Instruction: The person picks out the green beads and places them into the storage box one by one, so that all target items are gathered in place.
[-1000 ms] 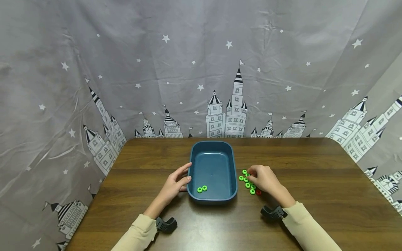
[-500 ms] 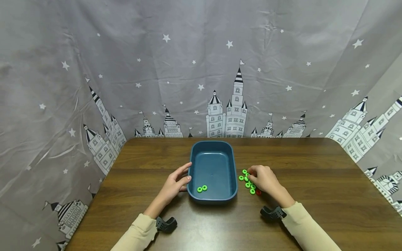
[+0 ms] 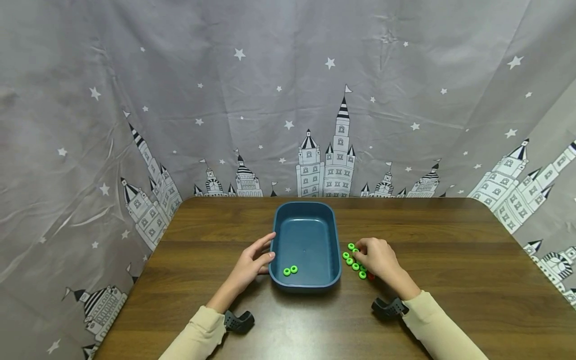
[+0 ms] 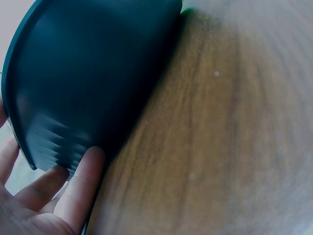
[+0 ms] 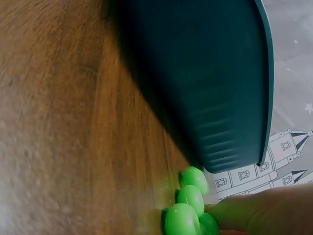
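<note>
A dark blue rectangular tub (image 3: 304,287) stands upright on the table, with two green rings (image 3: 290,270) inside near its front left. At its left side is my left hand (image 3: 249,259), fingers extended and touching the outer wall; in the left wrist view, fingertips (image 4: 93,159) lie against the ribbed side. My right hand (image 3: 377,257) is to the right of the tub, thumb and fingers bent down over several loose green rings (image 3: 349,261). In the right wrist view a fingertip meets one green ring (image 5: 209,224); I cannot tell whether it is pinched. A red ring (image 3: 371,276) is partly hidden beneath the hand.
The brown wooden table (image 3: 432,250) extends on both sides of the tub. Behind it hangs a grey curtain (image 3: 252,100) printed with castles and stars. Black wrist mounts (image 3: 239,322) sit on both forearms, near the cream sleeves.
One green ring by my right fingertips has shifted slightly left and toward me. My right hand has dipped a little over the red ring. My left hand and the tub stay put.
</note>
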`<state>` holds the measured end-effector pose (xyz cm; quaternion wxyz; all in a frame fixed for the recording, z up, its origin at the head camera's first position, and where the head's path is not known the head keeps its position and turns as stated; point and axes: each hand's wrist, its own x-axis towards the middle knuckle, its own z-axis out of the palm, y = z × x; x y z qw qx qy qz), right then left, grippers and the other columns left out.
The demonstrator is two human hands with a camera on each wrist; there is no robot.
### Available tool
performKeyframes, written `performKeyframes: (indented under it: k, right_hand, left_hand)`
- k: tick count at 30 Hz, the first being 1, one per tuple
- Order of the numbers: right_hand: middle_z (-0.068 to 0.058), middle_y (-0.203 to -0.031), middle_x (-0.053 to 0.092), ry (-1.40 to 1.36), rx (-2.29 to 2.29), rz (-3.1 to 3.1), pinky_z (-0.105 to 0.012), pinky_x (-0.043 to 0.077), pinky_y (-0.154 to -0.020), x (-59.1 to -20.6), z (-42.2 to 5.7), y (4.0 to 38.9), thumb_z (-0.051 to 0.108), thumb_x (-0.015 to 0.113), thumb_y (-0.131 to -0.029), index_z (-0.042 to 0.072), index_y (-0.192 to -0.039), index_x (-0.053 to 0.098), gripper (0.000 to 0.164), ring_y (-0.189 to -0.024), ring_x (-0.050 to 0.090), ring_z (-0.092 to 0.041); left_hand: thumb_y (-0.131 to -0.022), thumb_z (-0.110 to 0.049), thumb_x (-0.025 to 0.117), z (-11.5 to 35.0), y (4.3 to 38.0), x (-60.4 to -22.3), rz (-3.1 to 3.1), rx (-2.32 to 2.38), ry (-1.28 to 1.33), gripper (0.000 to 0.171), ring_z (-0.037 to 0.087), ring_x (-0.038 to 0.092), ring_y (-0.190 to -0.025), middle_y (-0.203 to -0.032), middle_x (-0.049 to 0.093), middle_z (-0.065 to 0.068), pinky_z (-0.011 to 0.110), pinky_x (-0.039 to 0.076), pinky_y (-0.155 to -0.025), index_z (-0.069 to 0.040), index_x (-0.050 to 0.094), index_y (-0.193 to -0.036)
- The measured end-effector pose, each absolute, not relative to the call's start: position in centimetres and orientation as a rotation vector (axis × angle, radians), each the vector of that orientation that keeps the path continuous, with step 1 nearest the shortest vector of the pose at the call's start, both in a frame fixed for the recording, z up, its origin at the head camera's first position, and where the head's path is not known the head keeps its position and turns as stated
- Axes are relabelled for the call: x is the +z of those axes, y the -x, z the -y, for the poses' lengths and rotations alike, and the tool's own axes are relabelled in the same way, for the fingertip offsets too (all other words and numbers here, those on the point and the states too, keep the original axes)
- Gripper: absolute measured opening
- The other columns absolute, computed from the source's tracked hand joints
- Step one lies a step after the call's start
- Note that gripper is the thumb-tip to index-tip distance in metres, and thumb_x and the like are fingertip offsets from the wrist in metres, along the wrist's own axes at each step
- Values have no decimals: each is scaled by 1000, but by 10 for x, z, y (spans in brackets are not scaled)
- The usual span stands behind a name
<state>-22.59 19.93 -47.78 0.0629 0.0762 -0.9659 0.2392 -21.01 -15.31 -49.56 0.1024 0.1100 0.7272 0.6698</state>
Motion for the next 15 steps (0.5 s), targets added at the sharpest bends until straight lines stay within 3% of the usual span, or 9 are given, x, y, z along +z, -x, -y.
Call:
performKeyframes:
  k: [15]
  right_hand:
    - [3,-70,68,-217,710,2925,-28,42,-51,-475,-198,224,14,75,-80,10,-91,78,12,-63,57,-12]
  left_hand:
    - [-103,-11,57,153,210,-496,-2150,1977,-322,56,41,61,-123,-154,41,34,36,65,-82,-8,39,-156]
